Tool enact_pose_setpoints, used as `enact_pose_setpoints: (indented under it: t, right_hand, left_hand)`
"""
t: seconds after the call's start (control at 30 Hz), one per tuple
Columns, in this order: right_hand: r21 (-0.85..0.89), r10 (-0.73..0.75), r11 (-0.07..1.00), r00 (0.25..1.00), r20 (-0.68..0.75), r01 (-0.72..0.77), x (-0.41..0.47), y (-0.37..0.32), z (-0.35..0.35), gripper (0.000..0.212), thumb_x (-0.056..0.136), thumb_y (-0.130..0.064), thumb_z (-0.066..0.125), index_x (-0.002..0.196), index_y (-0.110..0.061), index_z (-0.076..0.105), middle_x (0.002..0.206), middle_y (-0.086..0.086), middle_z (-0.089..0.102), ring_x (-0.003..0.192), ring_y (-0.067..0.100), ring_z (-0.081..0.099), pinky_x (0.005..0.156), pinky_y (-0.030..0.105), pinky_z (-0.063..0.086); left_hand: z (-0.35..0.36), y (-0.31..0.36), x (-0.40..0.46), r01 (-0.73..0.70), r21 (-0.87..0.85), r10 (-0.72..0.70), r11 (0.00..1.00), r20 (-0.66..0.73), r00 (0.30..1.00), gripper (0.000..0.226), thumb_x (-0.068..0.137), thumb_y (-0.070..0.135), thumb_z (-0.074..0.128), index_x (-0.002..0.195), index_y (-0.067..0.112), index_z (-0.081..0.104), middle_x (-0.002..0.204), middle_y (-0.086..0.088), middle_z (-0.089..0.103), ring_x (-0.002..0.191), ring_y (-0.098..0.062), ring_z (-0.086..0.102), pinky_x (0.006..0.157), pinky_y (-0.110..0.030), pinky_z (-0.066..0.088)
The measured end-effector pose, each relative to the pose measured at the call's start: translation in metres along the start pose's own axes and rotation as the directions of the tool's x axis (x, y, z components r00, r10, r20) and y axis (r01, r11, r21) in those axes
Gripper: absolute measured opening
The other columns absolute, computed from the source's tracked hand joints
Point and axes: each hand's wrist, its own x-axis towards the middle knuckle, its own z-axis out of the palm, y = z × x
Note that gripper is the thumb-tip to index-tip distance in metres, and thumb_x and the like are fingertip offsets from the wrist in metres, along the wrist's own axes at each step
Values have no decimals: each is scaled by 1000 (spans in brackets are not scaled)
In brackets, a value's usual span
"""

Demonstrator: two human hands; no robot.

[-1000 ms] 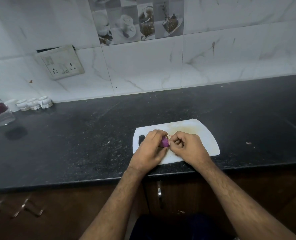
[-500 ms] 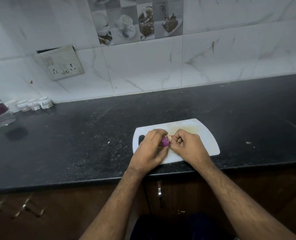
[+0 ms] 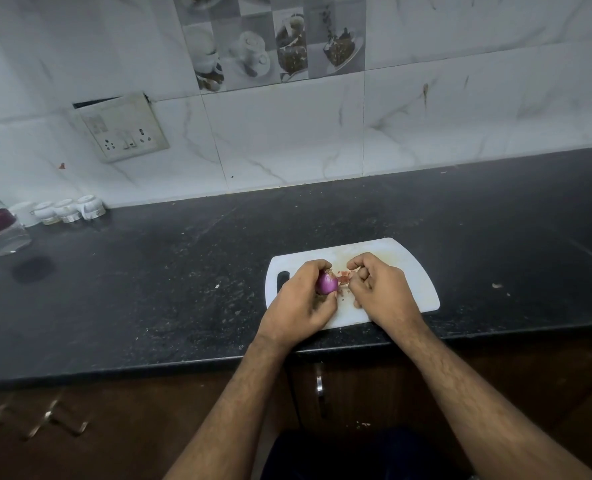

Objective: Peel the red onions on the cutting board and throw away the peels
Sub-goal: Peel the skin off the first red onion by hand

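A white cutting board lies at the front edge of the black counter. Just above the board, my left hand grips a small purple-red onion. My right hand is closed beside it, a short gap away, and pinches a strip of reddish peel that still reaches toward the onion. A few peel scraps lie on the board between my hands. Most of the onion is hidden by my fingers.
The dark counter carries a glass jar and several small white cups at the far left by the tiled wall. A socket plate hangs on the wall. Brown cabinets with a handle sit below.
My right hand has pulled a little to the right, away from the onion, drawing a strip of peel off it. The left hand keeps holding the onion in place.
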Motion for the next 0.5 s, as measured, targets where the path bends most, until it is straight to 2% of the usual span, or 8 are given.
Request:
enact_pose_setpoints:
  t: [0.07, 0.13, 0.23, 0.3, 0.33, 0.5]
  right_hand:
    - [-8, -26, 1000, 1000, 4, 26, 0, 0, 0, 20, 99, -12, 56, 112, -23, 66, 79, -10, 68, 56, 2, 68, 54, 14, 51]
    - [21, -59, 998, 998, 8, 59, 0, 0, -1, 24, 100, -10, 52, 114, -20, 68, 94, -9, 72, 59, 4, 68, 59, 15, 54]
    - [47, -112, 993, 993, 34, 111, -1, -1, -1, 24, 100, -13, 51, 112, -22, 70, 107, -12, 70, 70, 4, 69, 69, 20, 57]
    - [42, -135, 990, 989, 53, 133, -1, 0, 0, 19, 98, -19, 56, 109, -25, 70, 105, -17, 67, 79, 5, 68, 77, 28, 59]
    - [32, -144, 989, 988, 62, 142, -1, 0, 0, 16, 97, -21, 59, 107, -26, 70, 103, -18, 66, 81, 6, 67, 78, 28, 58]
    - [-3, -146, 989, 984, 103, 148, -2, -1, 1, 4, 92, -31, 70, 94, -31, 67, 87, -12, 67, 72, 10, 61, 66, 19, 53]
  left_hand:
    - [0, 0, 0, 3, 4, -3, 1000, -3, 1000, 42, 92, 24, 67, 130, 13, 54, 118, 5, 62, 103, -6, 60, 92, -29, 52]
    - [0, 0, 0, 1, 15, -1, 1000, -1, 1000, 42, 91, 23, 67, 130, 13, 54, 118, 5, 61, 103, -6, 59, 92, -27, 52]
    - [-1, 0, 1, -17, 35, 16, 999, 17, 1000, 41, 90, 22, 68, 129, 15, 54, 116, 7, 60, 101, -5, 57, 90, -28, 52]
    - [-1, 0, 1, -16, 36, 15, 999, 24, 1000, 41, 90, 21, 68, 128, 16, 54, 115, 9, 58, 100, -4, 57, 90, -29, 52]
    - [0, 0, 2, -11, 37, 11, 999, 23, 1000, 42, 90, 21, 68, 129, 17, 54, 114, 11, 57, 100, -3, 57, 90, -30, 52]
    - [1, -2, 1, 19, 35, -20, 999, 27, 999, 44, 91, 23, 66, 132, 15, 52, 111, 11, 56, 101, -4, 57, 92, -36, 53]
